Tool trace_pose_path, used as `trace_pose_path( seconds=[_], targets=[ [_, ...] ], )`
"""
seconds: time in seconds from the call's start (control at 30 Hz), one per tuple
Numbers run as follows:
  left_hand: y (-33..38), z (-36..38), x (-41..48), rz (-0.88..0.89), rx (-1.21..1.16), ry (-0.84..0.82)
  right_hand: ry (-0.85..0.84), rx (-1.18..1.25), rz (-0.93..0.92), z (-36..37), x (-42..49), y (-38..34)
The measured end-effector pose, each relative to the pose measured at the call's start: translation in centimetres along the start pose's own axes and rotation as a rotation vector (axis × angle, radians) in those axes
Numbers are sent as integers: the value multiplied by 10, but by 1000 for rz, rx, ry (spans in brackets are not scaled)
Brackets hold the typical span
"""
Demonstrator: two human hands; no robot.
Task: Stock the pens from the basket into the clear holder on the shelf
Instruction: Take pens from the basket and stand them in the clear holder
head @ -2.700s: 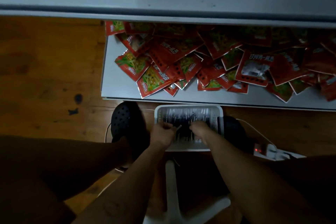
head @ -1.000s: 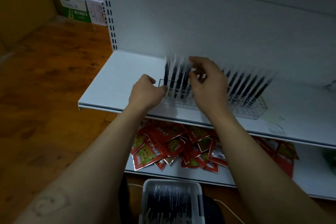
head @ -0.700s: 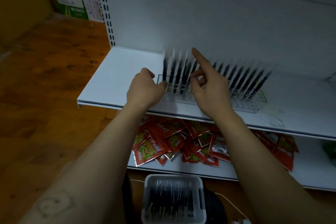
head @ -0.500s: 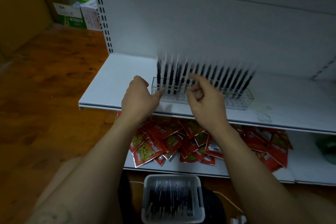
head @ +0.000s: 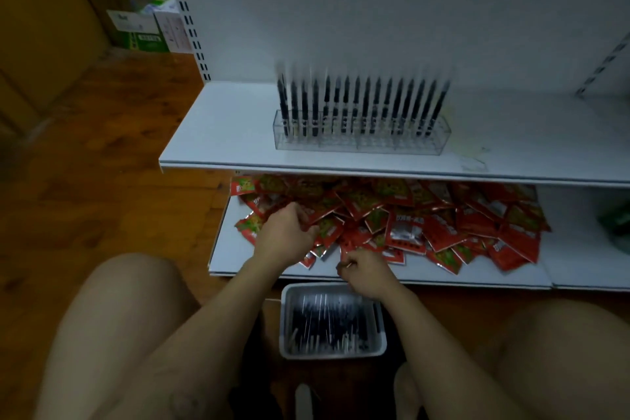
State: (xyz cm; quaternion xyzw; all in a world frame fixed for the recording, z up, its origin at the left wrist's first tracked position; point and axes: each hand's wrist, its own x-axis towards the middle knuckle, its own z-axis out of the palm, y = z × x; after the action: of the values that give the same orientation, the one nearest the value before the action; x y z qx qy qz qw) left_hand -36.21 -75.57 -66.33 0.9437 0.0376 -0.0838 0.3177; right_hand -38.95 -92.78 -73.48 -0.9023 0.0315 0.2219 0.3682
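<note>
A clear holder (head: 361, 141) stands on the white upper shelf (head: 221, 133) with a row of several black pens (head: 366, 102) upright in it. On the floor below sits a white basket (head: 332, 354) holding several more black pens (head: 327, 320). My left hand (head: 286, 237) hovers in front of the lower shelf with its fingers curled and nothing visible in it. My right hand (head: 368, 273) is just above the basket's far rim, fingers drawn together, with no pen showing in it.
Red snack packets (head: 426, 225) lie heaped on the lower shelf (head: 477, 274). Cardboard boxes (head: 143, 31) stand at the back left on the wooden floor (head: 85, 181). My bare knees flank the basket at left and right.
Both hands have dropped from the holder on the upper shelf to the lower shelf and basket. The camera has tilted down; the holder stands untouched.
</note>
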Motion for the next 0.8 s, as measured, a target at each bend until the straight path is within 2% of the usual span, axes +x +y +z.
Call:
trace_pose_path(
  seconds=[0.23,0.57,0.8],
  targets=[
    [-39,53,-10,-132,15,-198,-266,20,313,38,2,59],
    [-98,142,-16,-426,-66,-444,-293,78,463,84,47,101],
    [-115,184,1,-624,-306,-466,-383,91,543,115,69,123]
  ],
)
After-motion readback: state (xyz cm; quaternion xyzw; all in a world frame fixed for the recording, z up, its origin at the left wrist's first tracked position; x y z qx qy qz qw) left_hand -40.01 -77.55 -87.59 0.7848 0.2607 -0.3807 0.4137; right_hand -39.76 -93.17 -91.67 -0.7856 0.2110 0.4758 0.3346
